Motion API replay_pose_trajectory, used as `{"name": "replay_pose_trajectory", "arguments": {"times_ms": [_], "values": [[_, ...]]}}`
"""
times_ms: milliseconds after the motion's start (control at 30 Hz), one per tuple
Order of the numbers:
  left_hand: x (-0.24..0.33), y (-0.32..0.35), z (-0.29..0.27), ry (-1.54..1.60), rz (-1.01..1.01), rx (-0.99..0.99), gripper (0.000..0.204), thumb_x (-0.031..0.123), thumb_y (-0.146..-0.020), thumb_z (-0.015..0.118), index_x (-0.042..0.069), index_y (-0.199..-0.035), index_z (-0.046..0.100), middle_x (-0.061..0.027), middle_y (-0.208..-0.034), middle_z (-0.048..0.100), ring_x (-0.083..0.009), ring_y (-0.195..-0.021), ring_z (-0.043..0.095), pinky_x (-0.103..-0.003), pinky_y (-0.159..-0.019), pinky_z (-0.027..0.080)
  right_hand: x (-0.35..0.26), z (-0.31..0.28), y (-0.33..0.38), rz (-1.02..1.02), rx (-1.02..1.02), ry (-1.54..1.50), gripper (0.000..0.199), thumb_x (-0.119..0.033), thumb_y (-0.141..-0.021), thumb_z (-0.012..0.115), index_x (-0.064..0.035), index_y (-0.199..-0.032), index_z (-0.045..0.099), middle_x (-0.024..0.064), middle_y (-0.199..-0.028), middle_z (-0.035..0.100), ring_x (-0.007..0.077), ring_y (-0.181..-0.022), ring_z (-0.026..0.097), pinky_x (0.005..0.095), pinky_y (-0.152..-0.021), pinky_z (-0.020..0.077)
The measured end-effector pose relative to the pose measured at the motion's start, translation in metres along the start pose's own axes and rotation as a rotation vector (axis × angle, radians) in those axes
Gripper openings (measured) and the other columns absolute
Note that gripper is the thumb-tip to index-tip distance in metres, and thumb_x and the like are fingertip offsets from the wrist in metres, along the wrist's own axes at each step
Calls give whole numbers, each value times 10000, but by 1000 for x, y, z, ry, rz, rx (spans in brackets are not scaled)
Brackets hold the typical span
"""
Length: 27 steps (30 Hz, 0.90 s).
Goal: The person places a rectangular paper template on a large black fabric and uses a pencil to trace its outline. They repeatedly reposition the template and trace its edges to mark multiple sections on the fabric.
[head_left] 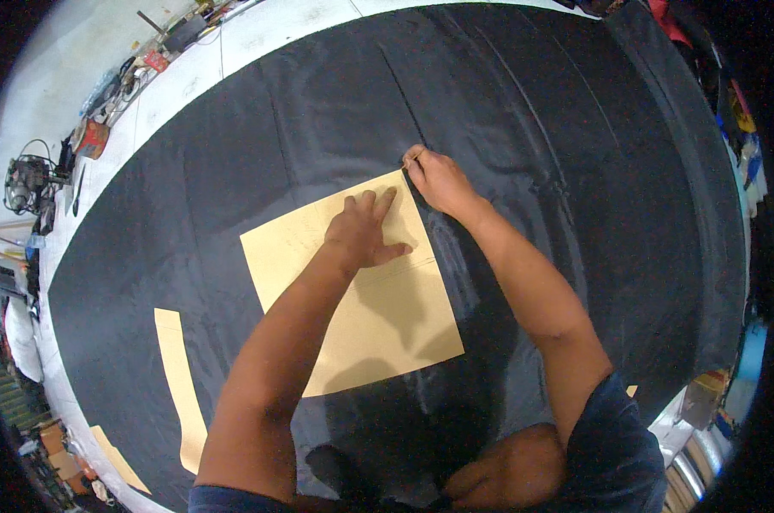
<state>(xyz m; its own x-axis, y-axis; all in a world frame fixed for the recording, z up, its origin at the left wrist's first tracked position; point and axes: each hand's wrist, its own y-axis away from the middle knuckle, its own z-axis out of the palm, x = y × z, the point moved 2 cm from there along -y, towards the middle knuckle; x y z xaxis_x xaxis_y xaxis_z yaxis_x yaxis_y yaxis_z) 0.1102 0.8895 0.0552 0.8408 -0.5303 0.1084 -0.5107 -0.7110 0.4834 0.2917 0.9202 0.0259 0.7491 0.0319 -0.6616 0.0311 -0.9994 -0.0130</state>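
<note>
Head: 2 hands (357, 231) (439, 181), 1 squarish card (382, 321)

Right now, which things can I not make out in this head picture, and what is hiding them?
All in the head view:
Whatever the right hand may hold: hidden inside its own curl, and too small.
Lower left corner of the yellow sheet: behind the left arm.
The sheet's surface under the left hand: covered by it.
Lower end of the narrow yellow strip: partly behind that arm.
</note>
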Motion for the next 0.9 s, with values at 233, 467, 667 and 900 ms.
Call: {"name": "replay_pose_trajectory", "arguments": {"times_ms": [233, 467, 667, 900], "values": [[19, -7, -6, -7, -128, 43, 1162, 761, -672, 743, 279, -1601, 239, -103, -1506, 379, -380, -1320, 453, -429, -951, 561, 1, 3, 2, -120, 50, -51, 244, -234, -1010, 506, -8, -1069, 577, 261, -1035, 676, 468, -980, 636, 536, -849, 514], [22, -16, -1, -29, -168, 40, 1237, 721, -609, 816, 292, -1601, 216, -88, -1499, 373, -386, -1333, 438, -482, -878, 592, 3, 6, 6, -150, 61, -15, 219, -224, -1019, 511, -45, -1100, 608, 190, -1092, 691, 412, -1031, 641, 487, -877, 517], [22, -19, -3, -32, -184, 12, 1267, 723, -604, 819, 259, -1605, 196, -99, -1493, 374, -405, -1329, 441, -493, -839, 611, 1, 0, 10, -78, 83, -54, 237, -233, -1030, 503, -37, -1095, 620, 183, -1096, 691, 408, -1031, 642, 479, -887, 515], [21, -24, -2, -10, -189, 10, 1302, 698, -586, 843, 249, -1611, 176, -113, -1505, 367, -421, -1335, 426, -512, -853, 612, 5, 7, 8, -156, 82, -6, 213, -210, -1015, 517, -41, -1095, 617, 169, -1087, 693, 395, -1016, 650, 471, -868, 527]]}}
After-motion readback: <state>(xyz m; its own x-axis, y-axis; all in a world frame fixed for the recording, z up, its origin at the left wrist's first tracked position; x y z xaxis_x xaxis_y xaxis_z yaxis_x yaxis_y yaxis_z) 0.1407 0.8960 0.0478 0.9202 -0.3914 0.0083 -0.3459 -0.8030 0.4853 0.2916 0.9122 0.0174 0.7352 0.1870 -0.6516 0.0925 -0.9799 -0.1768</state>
